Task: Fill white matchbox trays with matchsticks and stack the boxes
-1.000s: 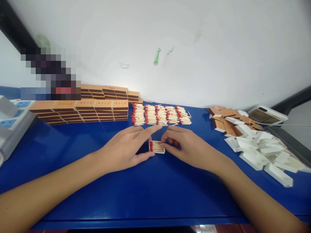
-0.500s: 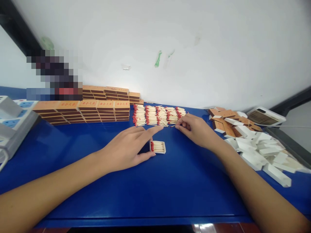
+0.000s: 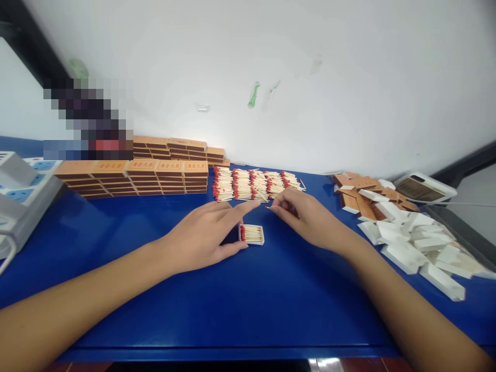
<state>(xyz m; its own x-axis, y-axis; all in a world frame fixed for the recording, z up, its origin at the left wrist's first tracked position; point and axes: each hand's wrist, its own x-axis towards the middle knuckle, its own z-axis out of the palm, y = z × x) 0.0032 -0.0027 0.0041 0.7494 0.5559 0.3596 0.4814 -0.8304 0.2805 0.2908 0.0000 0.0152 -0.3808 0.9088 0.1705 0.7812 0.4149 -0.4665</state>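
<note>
A small white matchbox tray (image 3: 256,243) filled with a layer of red-headed matches lies on the blue table. My left hand (image 3: 203,235) grips its left end, thumb at the near corner and a finger at the far corner, while the index finger stretches out above it. Beyond the tray and to its right, my right hand (image 3: 304,212) pinches a single match (image 3: 268,207) between thumb and fingertips. Just behind both hands are several rows of loose matches (image 3: 243,185), heads mostly toward the left.
Stacked brown matchboxes (image 3: 157,178) stand at the left, with a second stack (image 3: 188,146) behind. At the right lie loose box sleeves (image 3: 354,199), a heap of white trays (image 3: 406,232) and a phone (image 3: 425,186). A power strip (image 3: 33,217) sits at the left edge.
My right hand has moved left and slightly nearer, carrying the match from the edge of the pile toward the tray. My left hand and the tray have stayed put.
</note>
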